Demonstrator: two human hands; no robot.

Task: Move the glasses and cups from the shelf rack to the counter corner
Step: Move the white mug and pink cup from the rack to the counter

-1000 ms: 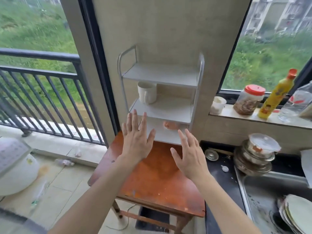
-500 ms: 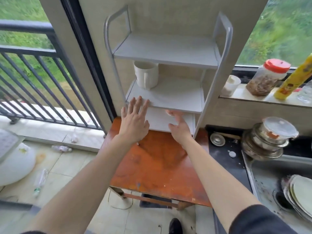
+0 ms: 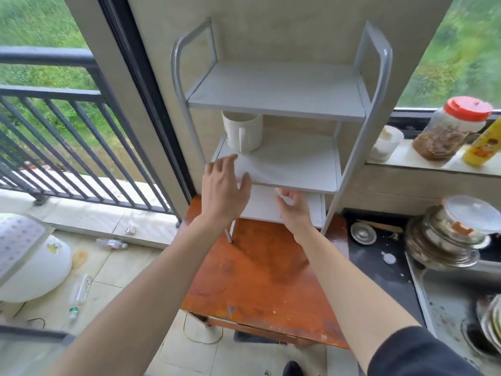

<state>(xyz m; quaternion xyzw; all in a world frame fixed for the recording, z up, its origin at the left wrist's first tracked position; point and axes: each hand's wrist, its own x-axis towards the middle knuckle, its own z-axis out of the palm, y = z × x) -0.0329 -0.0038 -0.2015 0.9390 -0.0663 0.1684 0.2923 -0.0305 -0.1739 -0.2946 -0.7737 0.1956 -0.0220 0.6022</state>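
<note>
Since a second ago both of your hands have gone forward from above the table to the shelf rack [image 3: 376,77], and your right hand [image 3: 294,210] has slipped in under the middle shelf [image 3: 292,164]. Your left hand [image 3: 225,191] is spread flat, fingers apart and thumb out to the side, holding nothing. Its fingertips lie over the front left corner of that middle shelf, though you cannot tell from here whether they touch it. Just beyond those fingertips, a little up and to their right, the white mug [image 3: 242,134] stands upright on the same shelf with its handle turned toward you. Your right hand sits lower and to the right of the left, above the bottom shelf [image 3: 260,207]. Its fingers are bent and their tips run under the lip of the shelf above, so whether they have closed on anything cannot be told. Below both wrists lies the wooden table [image 3: 260,267] that carries the rack. To the right of your right forearm is the black counter [image 3: 379,270], with a stack of pots [image 3: 447,240] under a clear lid farther right and the sink [image 3: 447,302] nearer you. Up and to the right of your right hand, on the window sill, stand a small white cup [image 3: 386,142], a red-lidded jar [image 3: 450,131] and a yellow bottle [image 3: 482,147].
</note>
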